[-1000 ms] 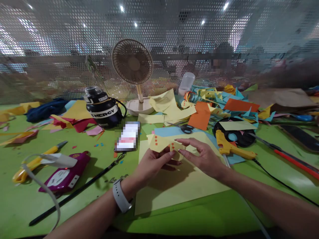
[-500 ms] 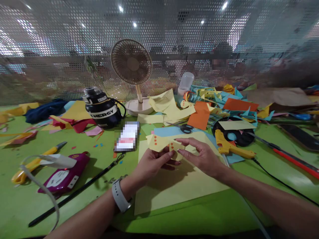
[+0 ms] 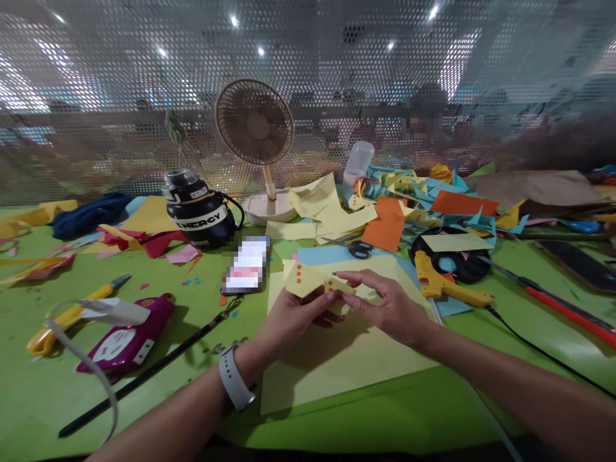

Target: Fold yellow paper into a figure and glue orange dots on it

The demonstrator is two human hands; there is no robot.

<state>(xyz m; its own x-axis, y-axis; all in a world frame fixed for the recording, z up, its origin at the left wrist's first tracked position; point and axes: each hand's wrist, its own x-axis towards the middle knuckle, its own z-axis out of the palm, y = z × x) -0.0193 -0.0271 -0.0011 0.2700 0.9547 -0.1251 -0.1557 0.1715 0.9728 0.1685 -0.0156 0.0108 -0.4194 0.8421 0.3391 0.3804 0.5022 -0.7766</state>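
A small folded yellow paper piece (image 3: 304, 280) with rows of orange squares is pinched between the thumb and fingers of my left hand (image 3: 301, 317). The fingertips of my right hand (image 3: 385, 298) close on its right end, thumb and index near each other. Both hands are above a large pale yellow sheet (image 3: 332, 372), which lies partly over a light blue sheet (image 3: 327, 255) on the green table. Dark scissors (image 3: 359, 249) lie just behind the hands.
A yellow glue gun (image 3: 447, 285) and red-black tool (image 3: 568, 311) lie right. Left are a phone (image 3: 248, 264), black bottle (image 3: 199, 215), purple power bank (image 3: 129, 337) and yellow cutter (image 3: 72, 314). Behind stand a fan (image 3: 269, 186) and paper scraps (image 3: 464, 202).
The right fingertips have come closer together on the yellow paper piece, and its right part has tilted flatter. The left hand keeps its hold.
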